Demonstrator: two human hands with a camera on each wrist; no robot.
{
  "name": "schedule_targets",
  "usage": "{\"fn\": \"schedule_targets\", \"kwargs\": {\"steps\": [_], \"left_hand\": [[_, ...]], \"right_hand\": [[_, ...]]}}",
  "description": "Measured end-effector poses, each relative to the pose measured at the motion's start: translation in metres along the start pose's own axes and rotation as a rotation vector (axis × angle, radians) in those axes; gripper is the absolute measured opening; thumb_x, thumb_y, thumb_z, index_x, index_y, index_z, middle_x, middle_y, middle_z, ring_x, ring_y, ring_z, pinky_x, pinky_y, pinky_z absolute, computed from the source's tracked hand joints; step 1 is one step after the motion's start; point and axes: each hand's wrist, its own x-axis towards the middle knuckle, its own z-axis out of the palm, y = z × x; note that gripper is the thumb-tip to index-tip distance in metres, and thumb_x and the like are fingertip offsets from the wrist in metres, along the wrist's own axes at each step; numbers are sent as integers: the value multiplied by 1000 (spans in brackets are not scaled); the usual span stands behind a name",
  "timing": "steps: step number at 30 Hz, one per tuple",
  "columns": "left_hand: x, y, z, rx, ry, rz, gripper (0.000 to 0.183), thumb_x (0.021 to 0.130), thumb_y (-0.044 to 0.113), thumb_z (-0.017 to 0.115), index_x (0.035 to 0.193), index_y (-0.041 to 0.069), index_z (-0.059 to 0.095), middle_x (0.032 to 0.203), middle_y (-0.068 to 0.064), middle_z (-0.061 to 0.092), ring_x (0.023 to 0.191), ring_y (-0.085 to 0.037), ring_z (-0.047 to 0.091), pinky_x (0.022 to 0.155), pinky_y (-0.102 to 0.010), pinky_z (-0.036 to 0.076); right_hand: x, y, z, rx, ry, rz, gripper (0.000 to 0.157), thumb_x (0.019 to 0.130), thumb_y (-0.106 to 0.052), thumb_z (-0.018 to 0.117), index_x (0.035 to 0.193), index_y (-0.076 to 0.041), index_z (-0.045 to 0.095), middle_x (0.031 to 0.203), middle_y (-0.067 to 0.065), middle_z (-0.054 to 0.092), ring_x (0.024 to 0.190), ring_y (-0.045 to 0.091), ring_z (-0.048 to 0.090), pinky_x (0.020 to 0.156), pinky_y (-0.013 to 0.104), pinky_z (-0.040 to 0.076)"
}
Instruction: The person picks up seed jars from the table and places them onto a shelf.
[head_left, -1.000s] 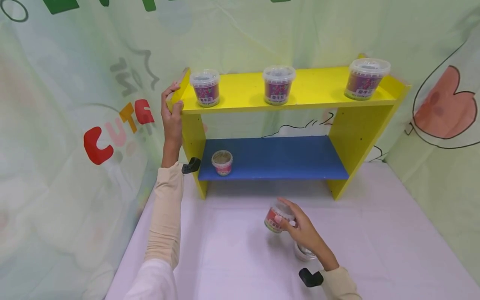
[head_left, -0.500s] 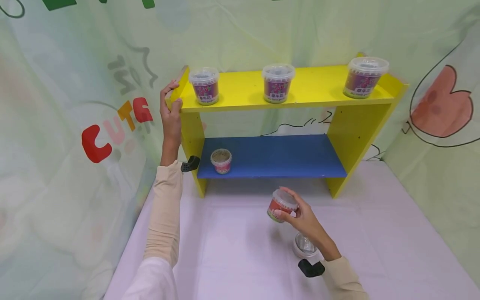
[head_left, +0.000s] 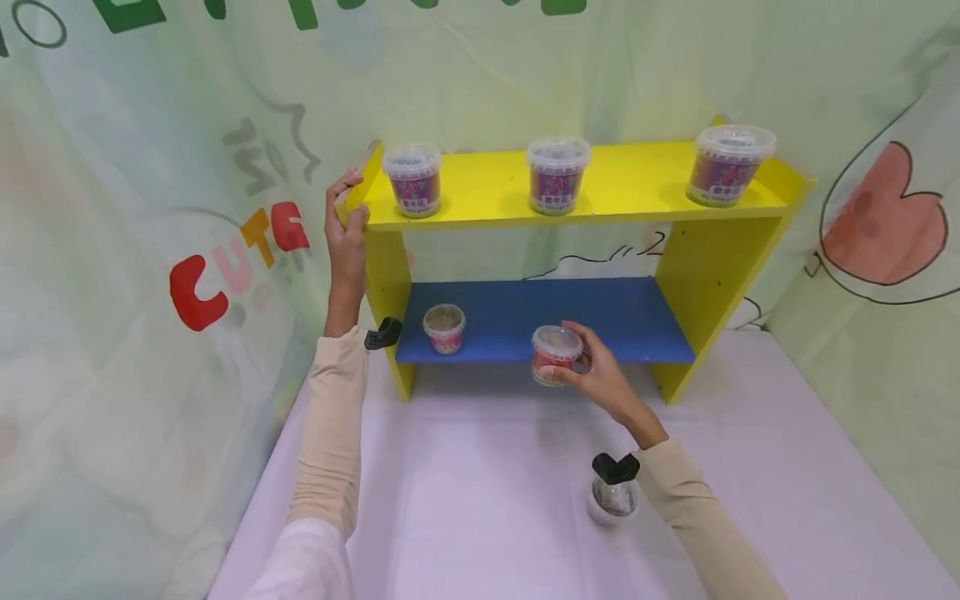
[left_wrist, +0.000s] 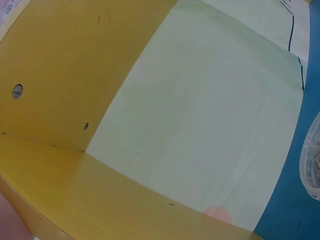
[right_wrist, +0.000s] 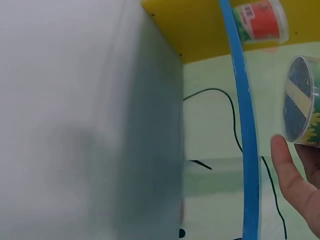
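Note:
My right hand (head_left: 603,379) holds a small clear plastic tub (head_left: 553,358) with a red label and a lid, thumb in front and fingers behind. In the head view the tub overlaps the front edge of the blue shelf (head_left: 495,321). The right wrist view shows the held tub's base (right_wrist: 298,100) and the blue shelf edge (right_wrist: 245,125) beside it. My left hand (head_left: 347,237) grips the upper left end of the yellow shelf unit (head_left: 480,183). A pink-labelled tub (head_left: 445,329) stands at the left of the blue shelf, its rim (left_wrist: 311,160) just showing in the left wrist view.
Three purple-labelled lidded tubs stand along the yellow top: left (head_left: 414,179), middle (head_left: 557,175) and right (head_left: 727,165). Another tub (head_left: 612,500) stands on the white table (head_left: 480,517), below my right wrist. Printed cloth (head_left: 465,75) hangs behind and at both sides.
My right hand has raised the red-labelled tub from over the table up to the blue shelf's front edge, turning it more upright. The left hand keeps its grip on the shelf unit.

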Motion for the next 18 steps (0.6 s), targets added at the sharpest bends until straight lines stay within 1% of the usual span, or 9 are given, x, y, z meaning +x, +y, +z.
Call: {"fn": "schedule_targets", "kwargs": {"steps": [4, 8, 12, 15, 18], "left_hand": [[-1, -1, 0, 18, -1, -10, 35, 93, 4, 39, 127, 7, 48, 157, -9, 33, 141, -7, 36, 97, -17, 48], [-2, -2, -1, 30, -1, -12, 37, 93, 5, 39, 130, 6, 47, 157, -8, 32, 140, -11, 37, 96, -17, 49], [-2, -4, -2, 25, 0, -5, 37, 93, 5, 39, 129, 5, 47, 156, -9, 33, 140, -12, 37, 98, -18, 48], [-1, -5, -2, 10, -6, 4, 36, 93, 5, 39, 128, 4, 47, 156, -10, 33, 141, -11, 36, 100, -18, 47], [2, -7, -3, -4, -11, 17, 35, 93, 5, 39, 127, 5, 47, 156, -10, 33, 141, -11, 37, 98, -18, 48]], "right_hand": [[23, 3, -5, -5, 28, 20, 79, 87, -13, 72, 147, 3, 23, 143, 27, 44, 130, 42, 47, 103, 55, 44], [40, 11, -5, 4, 33, 23, 76, 87, -5, 71, 145, 6, 22, 143, 30, 43, 130, 44, 46, 106, 56, 41], [53, 26, -2, -10, 27, -31, 72, 85, 4, 69, 142, 9, 24, 137, 34, 45, 125, 47, 48, 103, 58, 43], [58, 34, 1, -16, 32, -72, 72, 84, 6, 69, 141, 9, 25, 135, 34, 45, 124, 48, 49, 101, 59, 44], [62, 36, 4, 2, 44, -95, 74, 83, 5, 70, 142, 7, 25, 135, 33, 45, 126, 49, 49, 101, 58, 44]]}}
